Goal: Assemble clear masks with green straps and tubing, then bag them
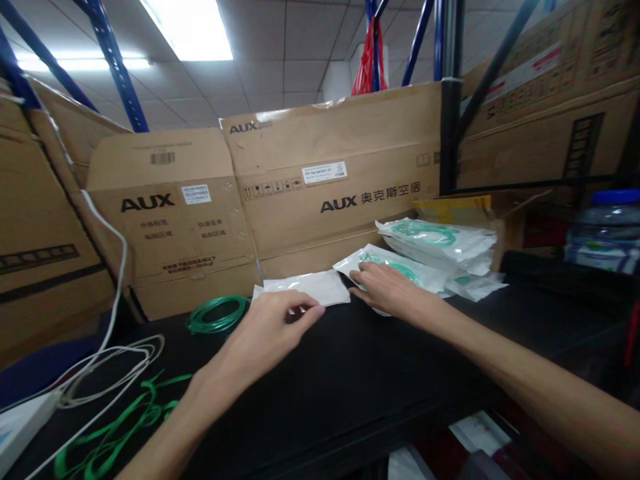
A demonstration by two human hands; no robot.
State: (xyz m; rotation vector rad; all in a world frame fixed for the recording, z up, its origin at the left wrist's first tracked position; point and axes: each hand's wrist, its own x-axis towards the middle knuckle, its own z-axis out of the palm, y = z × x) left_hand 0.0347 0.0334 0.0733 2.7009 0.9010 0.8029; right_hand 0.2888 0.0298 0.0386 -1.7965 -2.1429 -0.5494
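My left hand point(283, 323) is over the near edge of a white flat pouch point(320, 285), fingers curved with a gap between thumb and forefinger. Nothing shows in that gap; the other fingertips are hidden. My right hand point(387, 287) grips the left end of a clear-and-white pouch with coiled green tubing point(407, 270), its thumb low at the edge and fingers on top. Just behind it, to the right, lies a stack of similar pouches point(445, 240).
A coil of green tubing point(217, 315) and loose green straps point(145, 410) lie at left on the black table point(320, 393). White cables point(117, 360) run near a white power strip point(27, 427). Cardboard panels point(340, 220) stand behind; a blue-lidded jar point(607, 230) is at right.
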